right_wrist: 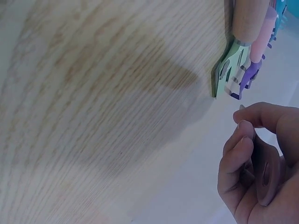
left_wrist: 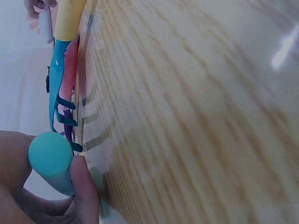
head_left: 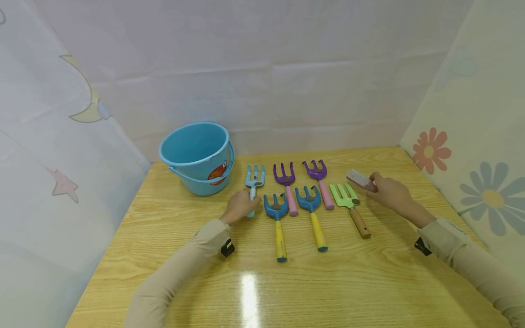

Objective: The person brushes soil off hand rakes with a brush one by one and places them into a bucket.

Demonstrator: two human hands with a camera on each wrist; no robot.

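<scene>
My left hand [head_left: 241, 207] grips the handle of a light blue hand fork [head_left: 255, 182], whose tines point away from me. In the left wrist view, thumb and fingers wrap the handle just behind its rounded teal end [left_wrist: 50, 153]. On the right, my right hand [head_left: 391, 195] holds a small brush [head_left: 360, 179] with pale bristles above the table. Its brownish handle [right_wrist: 266, 172] with a slot shows between the fingers in the right wrist view. Nearest to that hand lies a green hand fork [head_left: 345, 196] with a wooden handle. Brown patches mark the forks.
Two purple forks with pink handles [head_left: 291, 200] lie in the back row. Two blue forks with yellow handles [head_left: 280, 239] lie in front of them. A blue bucket [head_left: 201, 175] stands at the back left, near the cloth wall [head_left: 328, 109].
</scene>
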